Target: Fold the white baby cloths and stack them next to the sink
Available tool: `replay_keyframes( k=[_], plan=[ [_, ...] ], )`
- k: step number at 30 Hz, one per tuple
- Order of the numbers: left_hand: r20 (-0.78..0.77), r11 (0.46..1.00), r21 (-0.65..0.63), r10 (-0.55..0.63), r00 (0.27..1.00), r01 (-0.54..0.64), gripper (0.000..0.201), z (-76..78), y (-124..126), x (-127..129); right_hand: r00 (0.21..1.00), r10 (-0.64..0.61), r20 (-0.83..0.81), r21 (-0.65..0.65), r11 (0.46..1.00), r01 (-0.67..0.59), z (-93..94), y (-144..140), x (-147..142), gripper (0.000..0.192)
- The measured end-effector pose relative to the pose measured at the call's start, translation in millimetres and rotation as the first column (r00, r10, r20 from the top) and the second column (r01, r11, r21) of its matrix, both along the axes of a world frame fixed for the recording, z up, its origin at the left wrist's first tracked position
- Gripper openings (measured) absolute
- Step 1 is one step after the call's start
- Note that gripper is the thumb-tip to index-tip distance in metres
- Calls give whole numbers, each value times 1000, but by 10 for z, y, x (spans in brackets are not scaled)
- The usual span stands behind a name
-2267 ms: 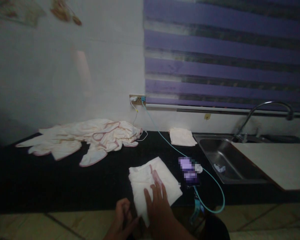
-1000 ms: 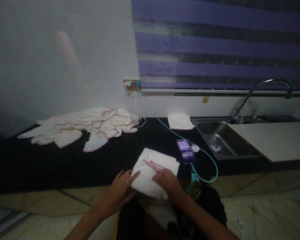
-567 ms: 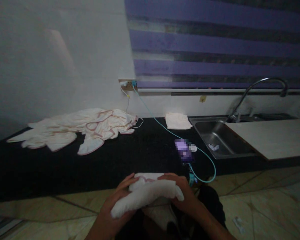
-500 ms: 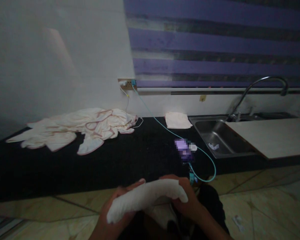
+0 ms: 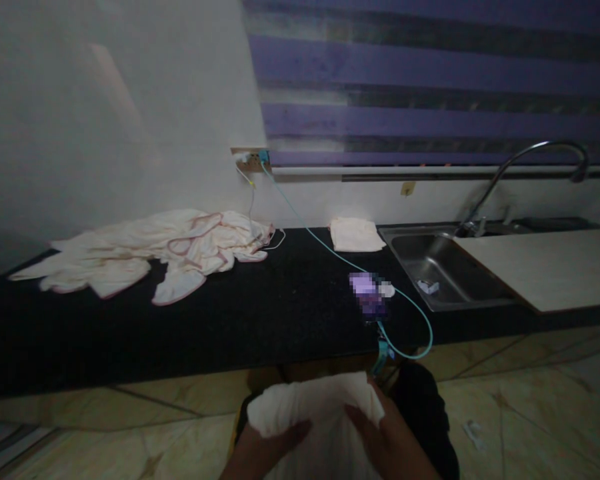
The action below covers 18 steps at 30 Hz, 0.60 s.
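Resting over both hands' fingers [image 5: 290,437]: cloth [image 5: 315,407]

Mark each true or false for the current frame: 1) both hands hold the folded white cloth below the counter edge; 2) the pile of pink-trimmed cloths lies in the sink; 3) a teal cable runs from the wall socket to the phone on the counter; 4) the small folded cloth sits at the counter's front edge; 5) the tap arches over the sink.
1. Both hands, left hand and right hand, hold the folded white cloth below the black counter edge. True.
2. The pile of pink-trimmed cloths lies in the steel sink. False: it lies on the counter's left part.
3. A teal cable runs from the wall socket to the phone. True.
4. The small folded cloth sits at the front edge. False: it is at the back, by the wall beside the sink.
5. The curved metal tap arches over the sink. True.
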<state>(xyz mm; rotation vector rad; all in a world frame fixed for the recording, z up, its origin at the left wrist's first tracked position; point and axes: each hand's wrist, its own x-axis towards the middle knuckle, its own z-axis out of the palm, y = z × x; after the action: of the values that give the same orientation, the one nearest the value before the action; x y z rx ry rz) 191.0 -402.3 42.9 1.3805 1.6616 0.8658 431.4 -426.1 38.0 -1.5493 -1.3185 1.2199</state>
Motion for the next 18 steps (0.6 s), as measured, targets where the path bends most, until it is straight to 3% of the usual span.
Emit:
replay_keyframes(
  k=[5, 11, 15, 18],
  plan=[
    [65, 996, -79, -39, 997, 45, 73, 93, 133, -17, 994, -86, 64, 47, 995, 83, 56, 55, 108, 65],
    [140, 985, -148, -64, 988, 85, 43, -47, 295, -27, 977, -161, 137, 128, 981, 144, 151, 73, 233, 56],
    [208, 978, -198, -29, 978, 71, 51, 6, 413, 150, 966, -203, 159, 193, 966, 171, 178, 130, 319, 53],
    [210, 983, -137, -96, 973, 126, 49, 87, 538, 329, 965, -221, 144, 226, 956, 185, 190, 234, 440, 50]
  ],
)
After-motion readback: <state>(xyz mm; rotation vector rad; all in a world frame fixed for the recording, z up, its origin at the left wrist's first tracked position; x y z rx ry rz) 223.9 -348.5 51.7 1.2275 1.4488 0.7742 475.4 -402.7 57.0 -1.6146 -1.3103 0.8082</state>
